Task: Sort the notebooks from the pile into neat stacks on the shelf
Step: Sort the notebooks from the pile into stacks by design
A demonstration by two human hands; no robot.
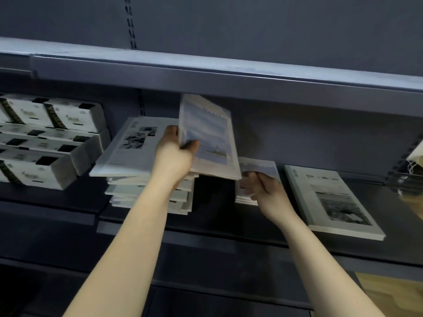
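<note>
A messy pile of pale notebooks (135, 156) lies on the dark shelf (219, 216), left of centre. My left hand (176, 154) grips a small bundle of blue-covered notebooks (208, 136), tilted up above the pile's right side. To its right a low stack of blue-covered notebooks (258, 168) rests on the shelf, and my right hand (263, 186) clasps its front edge. Further right lies a grey notebook with a black-and-white photo cover (332, 200), flat on the shelf.
White boxes with black markings (45, 138) are stacked at the shelf's left end. An upper shelf edge (229, 74) hangs close above the lifted bundle. A pale object (416, 156) and a wooden surface (393, 294) show at the right.
</note>
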